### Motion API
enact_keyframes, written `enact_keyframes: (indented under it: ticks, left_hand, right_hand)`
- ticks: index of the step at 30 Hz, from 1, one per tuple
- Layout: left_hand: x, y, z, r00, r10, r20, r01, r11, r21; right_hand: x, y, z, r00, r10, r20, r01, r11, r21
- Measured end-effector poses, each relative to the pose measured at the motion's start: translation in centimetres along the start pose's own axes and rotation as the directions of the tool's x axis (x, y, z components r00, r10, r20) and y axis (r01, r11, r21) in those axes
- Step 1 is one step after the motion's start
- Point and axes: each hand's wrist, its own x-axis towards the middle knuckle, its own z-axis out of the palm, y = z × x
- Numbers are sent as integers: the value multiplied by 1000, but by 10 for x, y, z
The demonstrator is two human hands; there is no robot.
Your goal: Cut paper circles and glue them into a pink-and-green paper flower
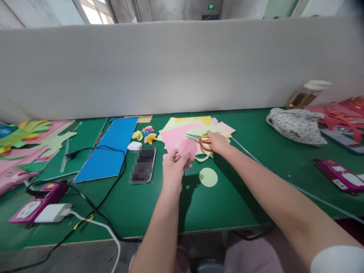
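Pink paper circle [186, 148] is pinched upright between the thumb and fingers of the left hand [175, 163], which is closed on its lower edge, just above the surface [239, 204]. Beside it, the right hand [218, 142] is curled round the red handles of the scissors [205, 144]; their metal blades point left, behind the circle's upper edge, and seem slightly parted, though the view is too small to be sure.

Behind both hands lies a loose pile of coloured paper [173, 133], pink, yellow and pale green. A curved pale green offcut [203, 159] sits at its near edge, and nearer the person a pale green circle [208, 177] lies flat.

Left of the left hand are a phone [143, 167], a small white case [134, 145] and folded paper pieces [150, 138], then a blue board [108, 148] crossed by a black cable [124, 167]. Far to the right are a patterned cloth pouch [297, 127], a purple power strip [339, 175] and a white-lidded bottle [305, 96].
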Motion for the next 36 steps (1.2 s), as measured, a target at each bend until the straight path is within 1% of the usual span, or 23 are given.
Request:
enact_keyframes:
  ticks: [3, 5, 6, 7, 8, 9, 10, 11, 12, 14, 17, 20, 23, 26, 29, 30, 32, 34, 36]
  left_hand:
    - [-2, 3, -1, 999, 16, -33, -17, 999, -29]
    - [-7, 6, -1, 997, 32, -76, -36, 998, -55]
    - [-11, 8, -1, 995, 39, -97, -46, 996, -70]
    - [-15, 11, 0, 992, 46, -119, -57, 994, -90]
    - [-20, 13, 2, 991, 49, -127, -64, 991, -117]
    - [-25, 15, 4, 988, 60, -143, -80, 987, -140]
    - [-29, 17, 6, 985, 73, -154, -97, 983, -155]
    - [-34, 18, 8, 982, 89, -167, -116, 980, -161]
    - [-38, 19, 11, 978, 103, -180, -133, 977, -166]
    - [-43, 19, 15, 973, 121, -196, -154, 974, -166]
    - [-46, 14, 18, 971, 145, -190, -174, 973, -151]
    - [-45, 7, 19, 971, 176, -163, -198, 972, -126]
    - [-44, 2, 20, 968, 200, -149, -215, 972, -95]
    - [-45, -1, 21, 966, 209, -151, -221, 973, -70]
    - [-46, -2, 21, 965, 208, -157, -222, 972, -74]
    - [-46, -2, 21, 966, 208, -156, -223, 972, -79]
    - [-45, -2, 21, 967, 207, -150, -221, 971, -88]
    - [-45, -2, 22, 968, 205, -147, -220, 971, -94]
    - [-45, -3, 22, 969, 200, -146, -215, 972, -95]
  right_hand:
    - [-18, 2, -15, 993, 33, -110, -17, 990, 138]
    - [-43, 1, -20, 986, 52, -160, -12, 970, 243]
    - [-59, 0, -20, 983, 59, -172, 0, 946, 324]
    - [-76, -2, -17, 981, 90, -173, 18, 838, 545]
    - [-94, -4, -12, 987, 81, -137, 41, 704, 709]
    - [-111, -6, -6, 993, 53, -103, 54, 581, 812]
    - [-126, -9, 2, 998, -8, -69, 64, 474, 878]
    - [-139, -11, 11, 996, -33, -87, 93, 378, 921]
    - [-150, -15, 19, 995, -47, -89, 99, 305, 947]
    - [-166, -22, 34, 997, -55, -62, 73, 223, 972]
    - [-177, -33, 43, 999, -35, -18, 24, 172, 985]
    - [-183, -40, 43, 999, 18, 32, -34, 129, 991]
    - [-185, -39, 45, 997, 43, 63, -65, 59, 996]
    - [-180, -33, 54, 994, 61, 87, -87, -2, 996]
    - [-174, -27, 64, 984, -10, 177, -178, -66, 982]
    - [-174, -27, 64, 981, -25, 192, -193, -81, 978]
    - [-176, -29, 62, 986, -7, 169, -169, -90, 982]
    - [-181, -33, 55, 992, 32, 123, -120, -76, 990]
    - [-186, -37, 49, 994, 35, 102, -99, -64, 993]
